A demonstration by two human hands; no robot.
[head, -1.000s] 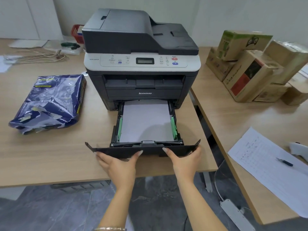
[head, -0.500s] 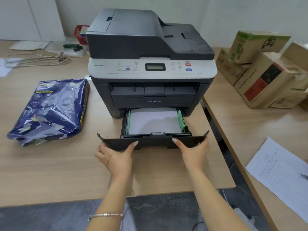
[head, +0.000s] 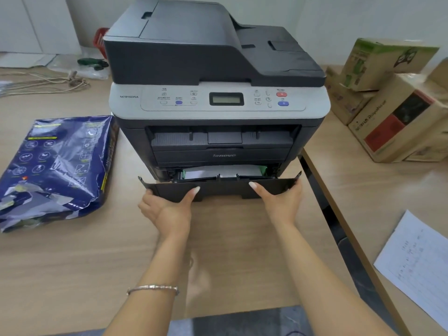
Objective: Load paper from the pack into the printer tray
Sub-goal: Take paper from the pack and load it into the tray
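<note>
While both hands grip the tray front, the tray sits nearly shut in the printer, only a thin strip of white paper showing between green guides. Left hand clasps the panel's left part, thumb on its face; right hand clasps the right end likewise. Torn blue paper pack lies left on the desk, apart from the printer. Cardboard boxes far right, printed sheet near right

On the second desk to your right you see stacked cardboard boxes and a printed sheet. Far left, loose string lies near a red basket.
</note>
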